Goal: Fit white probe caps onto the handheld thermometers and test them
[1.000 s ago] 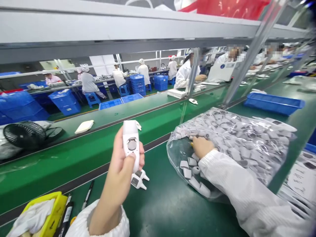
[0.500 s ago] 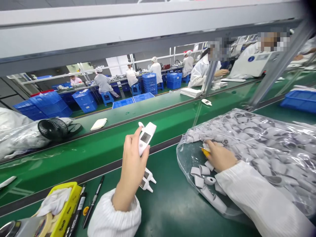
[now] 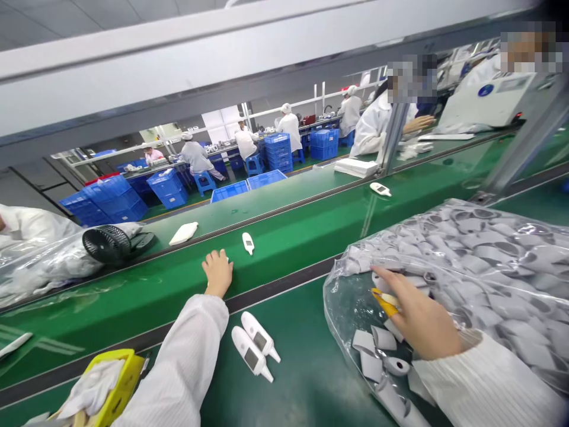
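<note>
My left hand [image 3: 217, 273] reaches onto the bright green belt [image 3: 288, 228], fingers curled together; a small white bit shows beside the fingertips, but what they cover is hidden. A white handheld device [image 3: 248, 244] with a dark screen lies just beyond it. Two similar devices, a left one [image 3: 251, 353] and a right one [image 3: 261, 337], rest side by side on the dark green tabletop. At the right, my right hand [image 3: 411, 308] grips a small yellow tool [image 3: 386, 301] over the opening of a clear plastic bag [image 3: 334, 302] full of whitish curved shells [image 3: 489, 255].
A yellow bin [image 3: 119, 385] with white cloth stands at the lower left. Across the belt are a black fan [image 3: 106, 243], a white pad [image 3: 183, 233] and a stack of white pieces [image 3: 355, 167]. Another device [image 3: 380, 190] lies farther right. Several people work beyond.
My left hand has moved forward and left, from holding up a device to the belt. The two tabletop devices are now uncovered. My right hand has shifted slightly, its index finger more extended.
</note>
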